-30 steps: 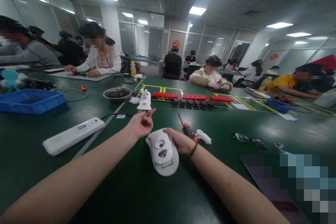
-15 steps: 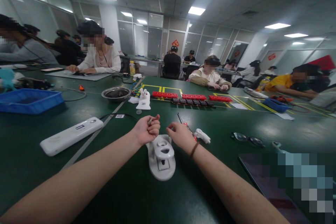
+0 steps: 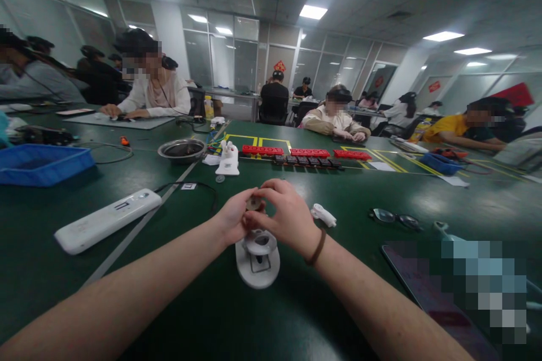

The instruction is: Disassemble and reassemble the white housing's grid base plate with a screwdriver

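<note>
My left hand (image 3: 235,215) and my right hand (image 3: 288,211) meet above the table's middle. Both are closed on a small round greyish disc (image 3: 253,203), gripped at its edges. Some of my left fingers are hidden behind my right hand. Just below them stands a white plastic base (image 3: 257,279) with an oval foot and a ring-shaped top, its far end covered by my hands. A small white plastic part (image 3: 324,215) lies right of my right hand. Farther off, a white bracket-like piece (image 3: 228,161) stands near a tiny clear disc (image 3: 220,179).
On the left are a long white device (image 3: 108,220), a blue tray (image 3: 44,166) and a metal bowl (image 3: 182,149). Red strips (image 3: 310,153) and a black strip (image 3: 308,162) lie ahead. Glasses (image 3: 396,218) and a dark flat screen (image 3: 423,282) are right. Co-workers sit around.
My right hand has moved left and up to join my left hand on the small disc. The screwdriver-like tool seen before beside my right hand is now hidden or gone from sight.
</note>
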{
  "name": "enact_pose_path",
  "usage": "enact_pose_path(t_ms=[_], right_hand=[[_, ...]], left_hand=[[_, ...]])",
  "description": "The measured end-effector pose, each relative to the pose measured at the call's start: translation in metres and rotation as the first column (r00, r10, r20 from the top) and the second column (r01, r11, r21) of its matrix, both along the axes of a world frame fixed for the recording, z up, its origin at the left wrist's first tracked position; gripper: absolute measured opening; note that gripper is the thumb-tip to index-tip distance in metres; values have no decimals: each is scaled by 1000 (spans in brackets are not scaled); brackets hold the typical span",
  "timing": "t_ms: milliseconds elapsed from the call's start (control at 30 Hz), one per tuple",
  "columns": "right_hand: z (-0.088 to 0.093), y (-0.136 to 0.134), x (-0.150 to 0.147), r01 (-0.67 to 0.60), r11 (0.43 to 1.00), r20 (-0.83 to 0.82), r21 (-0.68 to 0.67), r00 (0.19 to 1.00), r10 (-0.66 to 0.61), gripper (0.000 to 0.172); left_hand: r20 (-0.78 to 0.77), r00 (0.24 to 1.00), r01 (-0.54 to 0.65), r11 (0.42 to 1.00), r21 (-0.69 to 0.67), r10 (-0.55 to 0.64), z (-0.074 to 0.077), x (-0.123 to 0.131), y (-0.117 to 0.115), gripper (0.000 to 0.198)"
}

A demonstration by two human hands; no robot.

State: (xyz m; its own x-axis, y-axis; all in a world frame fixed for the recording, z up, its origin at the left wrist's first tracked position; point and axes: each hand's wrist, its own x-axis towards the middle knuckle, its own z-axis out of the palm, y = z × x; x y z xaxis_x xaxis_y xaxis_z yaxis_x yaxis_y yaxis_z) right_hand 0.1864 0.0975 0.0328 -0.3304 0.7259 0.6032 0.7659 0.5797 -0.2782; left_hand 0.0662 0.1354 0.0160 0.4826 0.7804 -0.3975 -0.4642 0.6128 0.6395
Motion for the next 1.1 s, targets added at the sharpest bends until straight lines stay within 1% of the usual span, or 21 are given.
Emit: enact_pose_path(t_ms=[67,133,200,267,400,500,600,667,733,800,900,1000,1100], right_hand=[[-1,0,-3,37,999,32,3,999,-37,23],[-1,1,-4,49,998,21,-25,999,-48,19],[-1,3,-2,30,997,-17,-66,999,-31,18],[0,4,-1,-12,997,-64,-79,998,7,20],[0,4,1,-63,998,-134,-7,989,62,22],[1,2,1,-60,995,-210,78,975,75,23],[5,-1,2,-10,978,-312,207,947,76,26],[7,-3,2,22,965,-366,261,927,78,29],[7,-4,2,33,962,-388,270,918,77,31],[6,-5,2,22,964,-372,264,925,81,32],[3,-4,1,2,961,-331,277,939,93,30],[4,-3,2,5,958,-317,286,944,89,28],[6,-6,2,3,962,-322,274,942,89,26]], left_hand=[[-17,1000,3,1000,3,-3,4,1,-4,18],[-16,1000,23,1000,-2,-23,7,1,-6,24],[4,999,46,999,-15,-46,9,0,-7,29],[35,997,63,997,-32,-62,10,0,-7,28],[67,993,99,991,-86,-93,9,-2,-4,26],[98,990,115,986,-124,-103,10,-3,-3,26],[134,988,92,988,-127,-74,11,-3,-4,26],[146,989,54,991,-119,-36,11,-3,-4,27],[148,989,18,993,-113,-1,10,-2,-3,25],[145,989,1,994,-106,14,9,-1,-2,24],[148,989,3,993,-122,15,9,-2,-1,30],[220,975,9,985,-171,29,11,-5,-1,33],[321,945,-14,987,-159,65,14,-7,-2,31]])
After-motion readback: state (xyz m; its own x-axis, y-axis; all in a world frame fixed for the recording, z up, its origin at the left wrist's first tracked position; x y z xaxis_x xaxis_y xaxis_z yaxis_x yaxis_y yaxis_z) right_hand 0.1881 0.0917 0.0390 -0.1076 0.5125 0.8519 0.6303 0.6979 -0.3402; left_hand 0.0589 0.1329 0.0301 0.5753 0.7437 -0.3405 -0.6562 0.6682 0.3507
